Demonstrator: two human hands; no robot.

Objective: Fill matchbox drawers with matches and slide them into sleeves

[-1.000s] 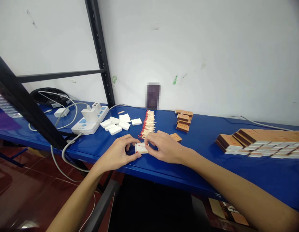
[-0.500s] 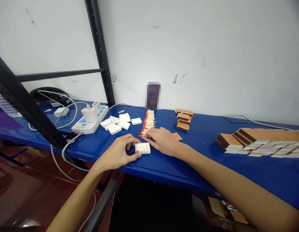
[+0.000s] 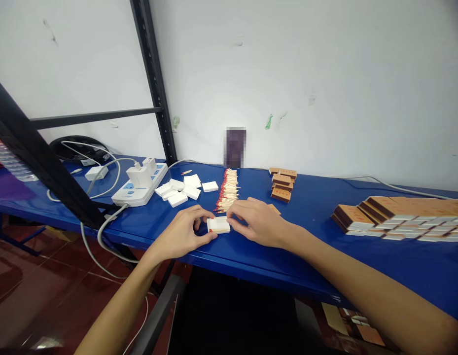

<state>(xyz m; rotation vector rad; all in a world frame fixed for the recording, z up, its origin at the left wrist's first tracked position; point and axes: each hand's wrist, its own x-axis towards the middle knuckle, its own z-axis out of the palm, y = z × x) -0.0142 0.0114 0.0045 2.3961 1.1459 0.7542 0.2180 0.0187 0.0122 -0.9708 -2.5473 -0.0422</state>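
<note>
Matches [image 3: 221, 230] could be spilled if the matchbox tray [image 3: 217, 223], gripped by the left hand [image 3: 183, 230], is tilted; whether anything is pinched by the right hand [image 3: 256, 224] beside it cannot be told.

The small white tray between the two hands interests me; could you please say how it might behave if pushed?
The white tray is probably light, being small and thin-walled. It would likely slide rather than tip, as it is low and the blue table looks glossy. The matches inside may shift, since they fill only part of it.
</note>
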